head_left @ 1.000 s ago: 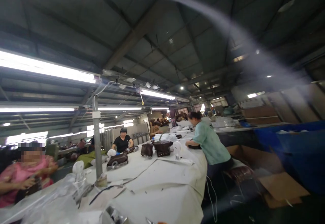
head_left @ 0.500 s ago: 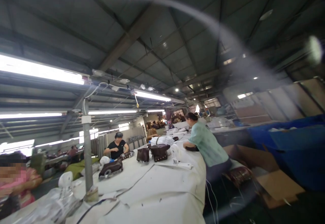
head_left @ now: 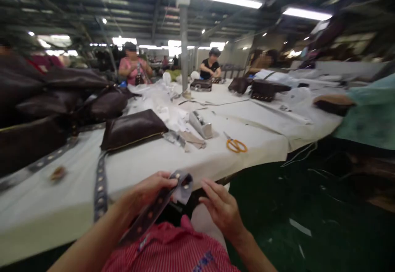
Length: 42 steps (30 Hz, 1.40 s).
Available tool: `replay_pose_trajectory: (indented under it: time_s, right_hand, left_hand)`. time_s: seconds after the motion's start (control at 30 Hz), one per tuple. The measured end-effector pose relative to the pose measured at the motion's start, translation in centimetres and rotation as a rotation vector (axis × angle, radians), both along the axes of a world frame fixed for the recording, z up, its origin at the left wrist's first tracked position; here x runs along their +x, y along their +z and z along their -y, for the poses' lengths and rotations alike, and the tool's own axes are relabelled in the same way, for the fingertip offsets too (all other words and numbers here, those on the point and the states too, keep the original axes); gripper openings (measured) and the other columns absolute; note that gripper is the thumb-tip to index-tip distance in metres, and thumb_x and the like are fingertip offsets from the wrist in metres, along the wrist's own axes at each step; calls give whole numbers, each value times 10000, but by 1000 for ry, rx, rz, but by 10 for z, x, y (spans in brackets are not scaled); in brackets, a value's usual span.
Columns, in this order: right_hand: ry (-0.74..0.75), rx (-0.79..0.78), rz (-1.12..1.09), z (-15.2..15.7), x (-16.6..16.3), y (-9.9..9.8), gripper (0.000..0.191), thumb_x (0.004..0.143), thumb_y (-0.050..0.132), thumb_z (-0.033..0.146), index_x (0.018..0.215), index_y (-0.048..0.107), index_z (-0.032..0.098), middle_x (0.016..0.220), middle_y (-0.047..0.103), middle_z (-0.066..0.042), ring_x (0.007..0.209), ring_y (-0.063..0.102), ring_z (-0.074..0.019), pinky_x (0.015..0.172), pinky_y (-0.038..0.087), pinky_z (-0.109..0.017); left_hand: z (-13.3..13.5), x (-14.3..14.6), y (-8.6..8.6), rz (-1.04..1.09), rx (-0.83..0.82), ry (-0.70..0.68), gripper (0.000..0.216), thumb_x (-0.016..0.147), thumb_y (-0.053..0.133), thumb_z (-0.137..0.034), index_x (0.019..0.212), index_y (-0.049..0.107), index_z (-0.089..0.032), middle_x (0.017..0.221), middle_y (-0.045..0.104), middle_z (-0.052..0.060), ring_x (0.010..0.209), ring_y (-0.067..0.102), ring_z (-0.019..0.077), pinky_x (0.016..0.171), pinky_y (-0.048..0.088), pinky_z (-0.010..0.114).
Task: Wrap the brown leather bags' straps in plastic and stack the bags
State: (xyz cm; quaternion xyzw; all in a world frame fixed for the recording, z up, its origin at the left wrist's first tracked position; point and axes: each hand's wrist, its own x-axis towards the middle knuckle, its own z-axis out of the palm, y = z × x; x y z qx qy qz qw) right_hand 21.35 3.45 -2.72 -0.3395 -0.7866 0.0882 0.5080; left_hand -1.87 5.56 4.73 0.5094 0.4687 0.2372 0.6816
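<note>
My left hand point(head_left: 154, 189) is closed on a dark studded strap point(head_left: 148, 213), thumb on top, near its curled end. Clear plastic film seems to cover the strap, which runs down across my lap. Just right of the curl, apart from it, my right hand point(head_left: 222, 209) has its fingers stretched out and holds nothing that I can see. A dark brown leather bag point(head_left: 134, 130) lies on the white-covered table point(head_left: 197, 163) ahead. Another studded strap point(head_left: 101, 187) hangs over the table's front edge, left of my left forearm.
Orange-handled scissors point(head_left: 236, 145) lie near the table edge, beside a small open box point(head_left: 200, 124). Brown leather bags point(head_left: 61, 95) are heaped at the left. A grey post point(head_left: 184, 45) rises behind. Co-workers sit around the table, one in a green top point(head_left: 367, 113) at the right.
The view has swung down and left from the ceiling and far table. My hands, the strap, the scissors and the nearer bags are now in sight.
</note>
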Motion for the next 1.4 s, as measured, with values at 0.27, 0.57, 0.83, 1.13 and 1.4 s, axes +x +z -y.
replay_pose_trajectory:
  time_s: [0.27, 0.57, 0.83, 1.13, 1.4]
  right_hand:
    - [172, 226, 185, -8, -12, 9, 549, 873, 551, 63, 1374, 479, 278, 1147, 689, -101, 1013, 665, -199, 852, 577, -327]
    - [65, 170, 182, -9, -17, -4, 375, 906, 467, 64, 1207, 625, 221, 1031, 703, -94, 974, 666, -179, 849, 561, -299]
    - [-370, 288, 350, -30, -32, -5, 227, 906, 479, 133, 811, 681, 177, 731, 688, -64, 604, 573, -156, 617, 423, -284]
    - [-374, -449, -425, -44, -48, -3, 177, 805, 498, 243, 751, 650, 170, 657, 631, -4, 612, 524, -150, 611, 425, -261]
    - [21, -930, -1199, -36, -61, 6, 149, 631, 731, 273, 722, 679, 168, 602, 623, 36, 495, 481, -86, 458, 392, -195]
  left_hand:
    - [-2, -3, -17, 233, -179, -9, 309, 650, 750, -332, 867, 678, -126, 645, 652, 9, 496, 546, 106, 534, 436, 236]
    - [-9, 5, -9, 141, -82, -7, 289, 674, 711, -364, 842, 635, -142, 634, 619, -13, 505, 534, 94, 542, 440, 227]
    - [-17, 30, 3, -243, 251, 84, 177, 725, 584, -335, 761, 514, -176, 587, 537, -46, 510, 582, 138, 441, 385, 206]
    - [-5, 60, 5, -277, 637, 168, 100, 768, 506, -185, 686, 452, -200, 616, 496, -48, 578, 488, 106, 547, 376, 205]
    - [6, 57, -16, -251, 692, 132, 92, 862, 456, -203, 799, 524, -201, 682, 558, -23, 604, 503, 120, 595, 378, 219]
